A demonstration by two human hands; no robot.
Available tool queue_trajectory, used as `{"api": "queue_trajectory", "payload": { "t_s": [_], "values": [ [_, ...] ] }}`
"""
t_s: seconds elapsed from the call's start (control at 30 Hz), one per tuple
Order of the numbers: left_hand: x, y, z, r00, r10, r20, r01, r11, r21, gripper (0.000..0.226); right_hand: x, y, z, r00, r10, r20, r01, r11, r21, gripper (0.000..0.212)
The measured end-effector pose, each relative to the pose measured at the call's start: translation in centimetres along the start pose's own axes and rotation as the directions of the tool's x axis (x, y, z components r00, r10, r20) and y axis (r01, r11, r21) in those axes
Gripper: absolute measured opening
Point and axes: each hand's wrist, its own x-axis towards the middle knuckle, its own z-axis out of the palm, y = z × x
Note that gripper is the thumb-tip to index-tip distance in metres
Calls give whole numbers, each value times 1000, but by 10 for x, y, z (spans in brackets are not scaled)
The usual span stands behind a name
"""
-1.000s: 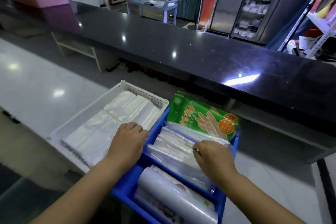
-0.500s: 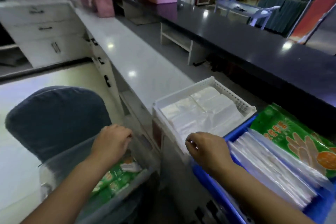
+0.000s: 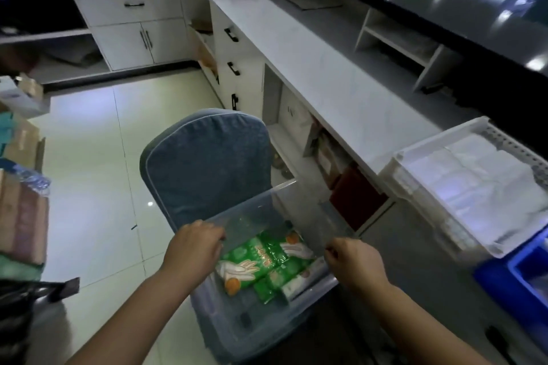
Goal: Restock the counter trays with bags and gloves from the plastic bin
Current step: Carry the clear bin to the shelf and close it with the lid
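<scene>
On my feed I count one bin (image 3: 258,216), two hands and two trays. The bin is clear, thin-walled plastic with a rectangular shape. It sits low in the centre of the frame on the seat of one chair (image 3: 207,163), which has a rounded back and a blue-grey fabric cover with pale piping.

Glove packs (image 3: 261,258) lie flat in the bottom of the bin. They are glossy green film printed with pale hand shapes and orange discs. I make out at least three, but they overlap and I cannot give a firm count.

My left hand (image 3: 192,249) is at the bin's left wall with its fingers curled over the top edge, gripping it. My right hand (image 3: 353,261) is at the right wall with its fingers bent in tight against the edge. I cannot tell whether it actually clamps the plastic.

At the right of the frame, the white tray (image 3: 415,157) sits on the pale marbled counter (image 3: 311,62). It is rigid plastic with a perforated rim, and it holds a flat stack of soft, translucent white bags (image 3: 480,184). In the lower right corner, touching the white tray's near corner, is the blue tray (image 3: 504,281). It is hard and square-edged, and only part of it is in view.
</scene>
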Motion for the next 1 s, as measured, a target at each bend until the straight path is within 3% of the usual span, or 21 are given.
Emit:
{"api": "queue_trajectory", "payload": {
  "t_s": [0.23,0.47,0.63,0.9,1.0],
  "values": [
    [27,-32,27,990,64,128,-59,997,-42,25,-15,-2,50,962,239,131,-246,969,38,46],
    [65,-35,56,967,47,250,-62,997,53,28,11,19,89,887,317,337,-347,937,31,41],
    [97,-41,68,949,27,315,-63,993,104,26,20,21,107,805,379,456,-430,903,10,23],
    [162,-42,104,901,171,399,-222,972,84,27,10,8,136,699,542,466,-638,767,66,26],
    [184,-47,121,875,254,411,-292,956,30,29,4,-7,146,591,663,459,-770,633,79,25]
  ]
}}
